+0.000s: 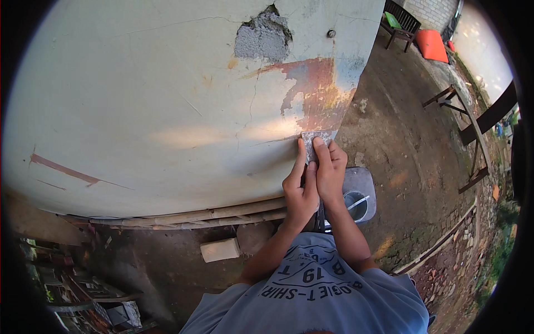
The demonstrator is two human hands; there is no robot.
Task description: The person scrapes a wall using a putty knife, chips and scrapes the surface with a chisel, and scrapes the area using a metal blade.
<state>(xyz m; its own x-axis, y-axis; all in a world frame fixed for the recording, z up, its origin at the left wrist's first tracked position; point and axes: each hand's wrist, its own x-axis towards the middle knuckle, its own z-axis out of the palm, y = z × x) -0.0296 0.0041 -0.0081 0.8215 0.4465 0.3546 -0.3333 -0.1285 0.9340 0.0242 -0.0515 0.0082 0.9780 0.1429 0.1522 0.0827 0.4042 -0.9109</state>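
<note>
Both my hands are closed on a scraper (309, 151) with a flat, worn grey blade, whose far edge meets the pale painted wall (183, 111) near its right-hand corner. My left hand (301, 192) has its index finger stretched along the blade's left side. The thumb of my right hand (332, 172) presses on the blade's face. Most of the handle is hidden by my fingers. Just beyond the blade, a peeled patch (317, 92) shows reddish, yellow and bluish layers. Farther up, a rough grey hole (264, 38) breaks the plaster.
Right of my forearms, a grey stool (364, 181) bears a bucket (356, 207) with a pale stick across it. Bamboo poles (189, 216) run along the wall's lower edge. A pale block (220, 250) lies below them. Farther right stand a wooden frame (475, 133) and an orange object (432, 45).
</note>
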